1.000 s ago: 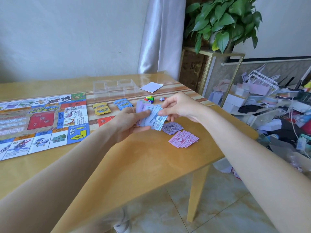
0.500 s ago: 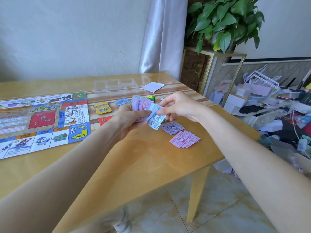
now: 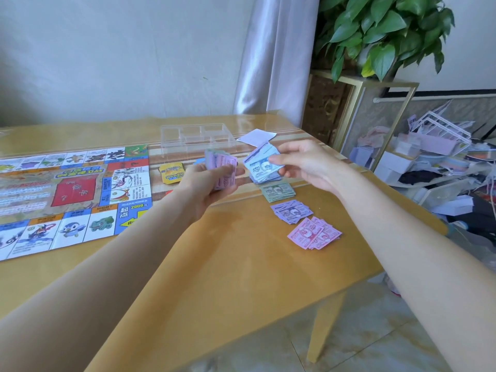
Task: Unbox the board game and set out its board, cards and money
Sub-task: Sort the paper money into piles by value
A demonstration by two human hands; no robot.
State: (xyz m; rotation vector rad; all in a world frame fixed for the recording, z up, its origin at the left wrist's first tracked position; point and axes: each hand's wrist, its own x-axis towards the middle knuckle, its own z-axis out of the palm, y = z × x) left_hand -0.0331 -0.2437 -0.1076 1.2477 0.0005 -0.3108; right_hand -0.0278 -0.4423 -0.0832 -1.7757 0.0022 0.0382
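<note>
The game board [image 3: 67,194] lies unfolded on the left of the wooden table [image 3: 220,264]. My left hand [image 3: 206,186] grips a mixed stack of play money [image 3: 221,167] with a pink note facing me. My right hand [image 3: 303,165] pinches a batch of blue notes [image 3: 261,163] just above the table. Three sorted piles lie in a row on the right: green notes [image 3: 277,191], purple notes [image 3: 291,210] and pink notes [image 3: 314,233]. A yellow card deck [image 3: 171,173] sits beside the board, and a blue deck is mostly hidden behind my left hand.
A clear plastic tray [image 3: 196,138] and a white paper [image 3: 256,136] lie at the table's far side. The table's right edge drops off to a tiled floor. A potted plant [image 3: 383,36] on a gold stand and a cluttered shelf [image 3: 434,162] stand to the right.
My right hand has pulled the blue notes out of the stack and moved them right, away from my left hand. A green pile now shows on the table.
</note>
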